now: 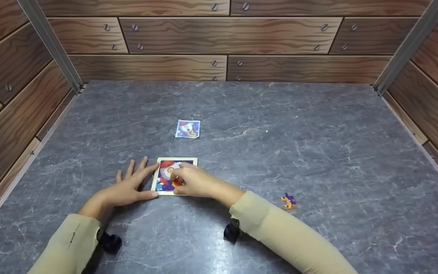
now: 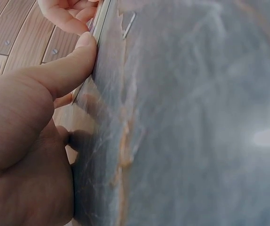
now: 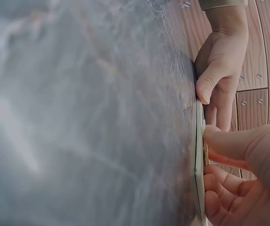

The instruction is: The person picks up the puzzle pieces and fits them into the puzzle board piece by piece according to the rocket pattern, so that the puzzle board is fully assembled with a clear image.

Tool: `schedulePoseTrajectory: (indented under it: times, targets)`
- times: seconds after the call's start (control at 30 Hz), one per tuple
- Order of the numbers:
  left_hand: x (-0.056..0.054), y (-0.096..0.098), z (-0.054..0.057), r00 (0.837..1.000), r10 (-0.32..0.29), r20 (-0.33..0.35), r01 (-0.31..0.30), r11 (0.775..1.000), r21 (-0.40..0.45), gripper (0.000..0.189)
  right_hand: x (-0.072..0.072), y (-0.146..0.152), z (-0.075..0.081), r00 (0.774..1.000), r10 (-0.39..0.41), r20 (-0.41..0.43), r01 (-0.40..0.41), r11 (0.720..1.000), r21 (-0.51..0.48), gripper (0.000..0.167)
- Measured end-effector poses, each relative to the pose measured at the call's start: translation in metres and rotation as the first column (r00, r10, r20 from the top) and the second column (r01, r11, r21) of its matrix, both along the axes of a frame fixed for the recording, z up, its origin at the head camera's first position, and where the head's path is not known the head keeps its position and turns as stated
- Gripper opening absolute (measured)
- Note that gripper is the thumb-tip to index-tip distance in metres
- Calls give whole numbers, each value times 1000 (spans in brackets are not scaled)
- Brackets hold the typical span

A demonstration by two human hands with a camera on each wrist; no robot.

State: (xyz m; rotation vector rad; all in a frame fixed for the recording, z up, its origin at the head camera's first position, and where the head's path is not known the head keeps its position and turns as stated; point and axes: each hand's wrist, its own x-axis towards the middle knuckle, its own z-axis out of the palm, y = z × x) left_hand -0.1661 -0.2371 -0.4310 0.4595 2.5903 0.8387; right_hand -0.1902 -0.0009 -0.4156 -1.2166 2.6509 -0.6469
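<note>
A small jigsaw puzzle in a cream frame (image 1: 178, 158) lies on the table, its picture showing red, white and purple parts. My left hand (image 1: 127, 188) rests at the frame's left side, fingers spread, with the thumb at the lower left corner and the index finger at the left edge. Over the right part of the puzzle, my right hand (image 1: 196, 181) pinches an orange and purple puzzle piece (image 1: 176, 182) between thumb and fingers. In the right wrist view that piece (image 3: 206, 156) stands close to the frame's surface, and the curled fingers hide part of the picture.
A loose purple and yellow puzzle piece (image 1: 289, 201) lies to the right, near my right sleeve. Beyond the frame is a small picture card (image 1: 188, 129). Wood-patterned walls (image 1: 226, 36) enclose the grey marbled table (image 1: 337, 152) at the back and sides.
</note>
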Motion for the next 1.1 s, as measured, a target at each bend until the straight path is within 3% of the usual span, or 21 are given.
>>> schedulePoseTrajectory:
  times: [1.1]
  targets:
    - [-1,-1,-2,1000,-9,4,9,1000,14,82,-1,-9,-2,999,-49,-3,49,999,-2,26]
